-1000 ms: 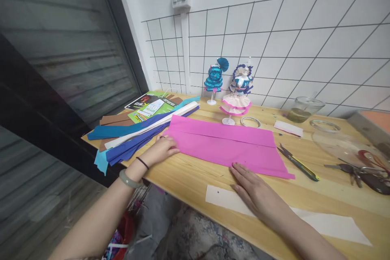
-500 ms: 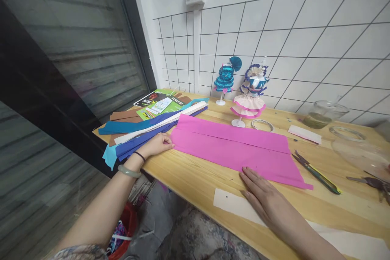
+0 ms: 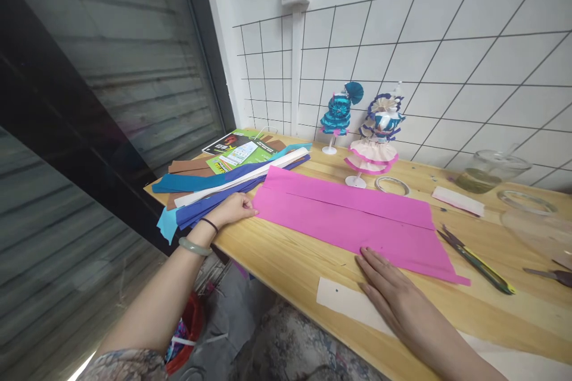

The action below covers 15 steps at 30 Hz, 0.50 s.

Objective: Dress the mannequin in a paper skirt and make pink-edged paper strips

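A wide sheet of pink crepe paper point(image 3: 339, 208) lies flat on the wooden table point(image 3: 286, 262), with a long seam or fold line running across its upper part. At its lower left corner, my left hand point(image 3: 235, 208) has thumb and fingers pinched together on the edge. My right hand point(image 3: 388, 286) rests flat, fingers stretched out, its fingertips on the sheet's near edge. Under that hand and forearm lies a cream paper strip point(image 3: 344, 303). Folded blue, white and brown paper strips point(image 3: 214, 202) are piled just left of my left hand.
Yellow-green scissors point(image 3: 478, 262) lie right of the pink sheet. Behind it stand two paper-dressed figures point(image 3: 337, 116) on white stands, a tape roll point(image 3: 392, 186) and a glass bowl point(image 3: 482, 175). Green leaflets point(image 3: 241, 155) lie at the back left. A red bin point(image 3: 194, 321) stands below the table edge.
The view has shifted slightly, so everything sits a little further right in the picture. Both hands keep their places on the pink sheet.
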Tool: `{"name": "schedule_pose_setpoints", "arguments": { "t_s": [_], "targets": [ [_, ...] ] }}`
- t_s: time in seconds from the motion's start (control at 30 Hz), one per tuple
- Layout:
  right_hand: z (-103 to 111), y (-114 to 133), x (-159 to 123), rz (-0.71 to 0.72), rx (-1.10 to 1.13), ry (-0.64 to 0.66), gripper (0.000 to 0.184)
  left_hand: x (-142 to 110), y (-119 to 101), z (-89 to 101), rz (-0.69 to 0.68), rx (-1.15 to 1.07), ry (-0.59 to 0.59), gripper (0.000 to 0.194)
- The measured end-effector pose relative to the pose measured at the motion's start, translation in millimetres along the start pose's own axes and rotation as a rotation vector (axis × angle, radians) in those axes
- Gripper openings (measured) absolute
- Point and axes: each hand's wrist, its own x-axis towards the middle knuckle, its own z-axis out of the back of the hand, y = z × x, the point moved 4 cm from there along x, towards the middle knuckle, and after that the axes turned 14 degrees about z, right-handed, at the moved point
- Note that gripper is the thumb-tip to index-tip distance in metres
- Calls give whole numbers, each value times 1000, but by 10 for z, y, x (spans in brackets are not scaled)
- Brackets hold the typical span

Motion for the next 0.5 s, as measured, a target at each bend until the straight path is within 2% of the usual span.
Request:
{"name": "schedule_pose_setpoints", "arguments": {
  "t_s": [0.3,0.5],
  "targets": [
    [-25,-10,-26,-18,52,-43,48,-29,97,4,32,-3,-15,32],
    [-56,-17,-41,-26,79,-40,47,-113,58,17,-13,-4,-94,28]
  ]
}}
